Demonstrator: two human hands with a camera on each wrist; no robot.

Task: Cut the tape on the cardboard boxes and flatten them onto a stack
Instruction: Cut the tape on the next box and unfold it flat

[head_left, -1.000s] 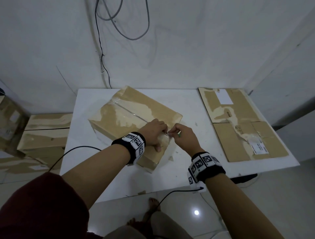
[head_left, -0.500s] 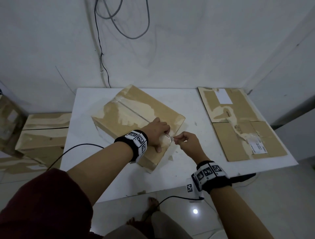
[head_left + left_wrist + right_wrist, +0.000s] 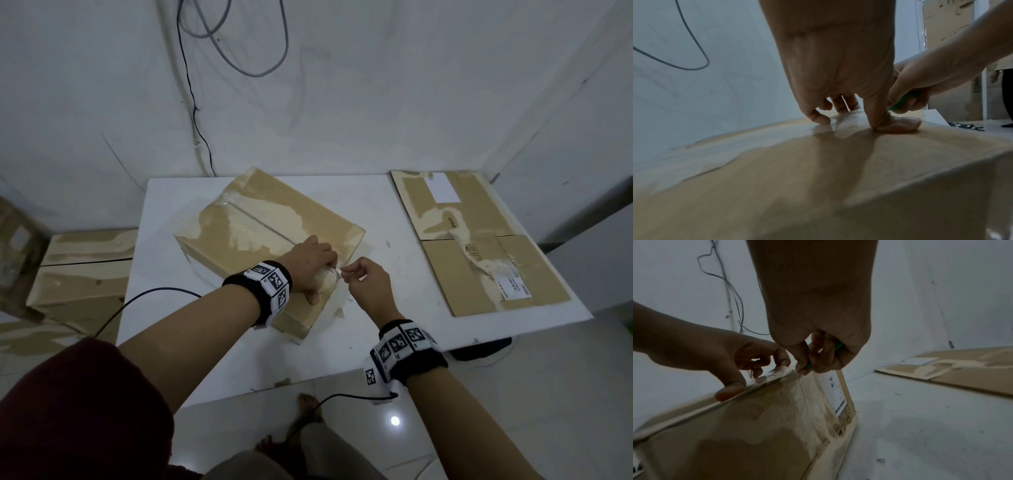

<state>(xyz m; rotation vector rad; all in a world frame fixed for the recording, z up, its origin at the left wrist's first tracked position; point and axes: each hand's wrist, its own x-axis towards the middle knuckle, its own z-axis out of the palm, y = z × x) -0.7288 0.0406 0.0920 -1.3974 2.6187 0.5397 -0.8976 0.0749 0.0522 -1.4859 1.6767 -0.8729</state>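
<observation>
A taped cardboard box [image 3: 260,219] lies at an angle in the middle of the white table [image 3: 376,212]. My left hand [image 3: 322,263] presses down on the box's top near its right edge, thumb flat on the cardboard [image 3: 898,125]. My right hand [image 3: 346,274] is right beside it at that same edge and grips a small green-handled cutter [image 3: 836,347]. The cutter's tip sits at the clear tape [image 3: 774,373] on the edge, and the blade is hidden by my fingers. A shipping label [image 3: 836,392] is stuck on the box's side.
Flattened cardboard [image 3: 479,246] lies on the right part of the table. More closed boxes [image 3: 82,274] stand on the floor to the left. Cables [image 3: 191,102] hang on the wall behind. The wrist cable [image 3: 144,298] trails over the table's left edge.
My right hand has shifted slightly towards me along the box's right edge, still holding the cutter. The left hand has stayed pressed on the box top.
</observation>
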